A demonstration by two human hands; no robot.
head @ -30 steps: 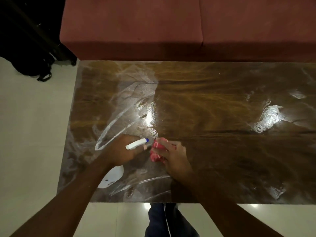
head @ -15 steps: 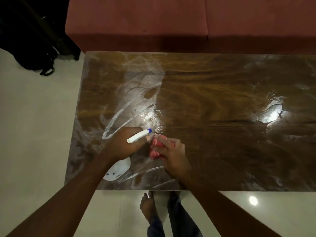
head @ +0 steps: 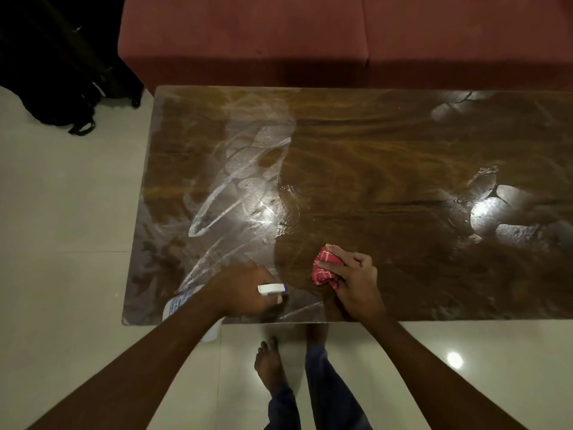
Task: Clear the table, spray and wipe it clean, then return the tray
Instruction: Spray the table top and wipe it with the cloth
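Note:
The glossy wooden table [head: 387,150] fills the middle of the view, with wet streaks and smears on its left half and patches at the right. My left hand [head: 245,290] grips a white spray bottle [head: 271,288] by its trigger head near the table's front edge; the bottle's labelled body [head: 176,305] shows under my forearm. A crumpled red cloth [head: 324,270] lies on the table just right of it, gripped and pressed down by my right hand [head: 353,283]. No tray is in view.
A red sofa [head: 310,35] runs along the table's far side. A black bag [head: 62,88] sits on the pale tiled floor at the upper left. My bare foot [head: 268,364] and trouser leg stand below the table's front edge.
My right hand has slid the red cloth to the right, away from the bottle. My left hand has drawn the spray bottle back toward the front edge. The camera has shifted.

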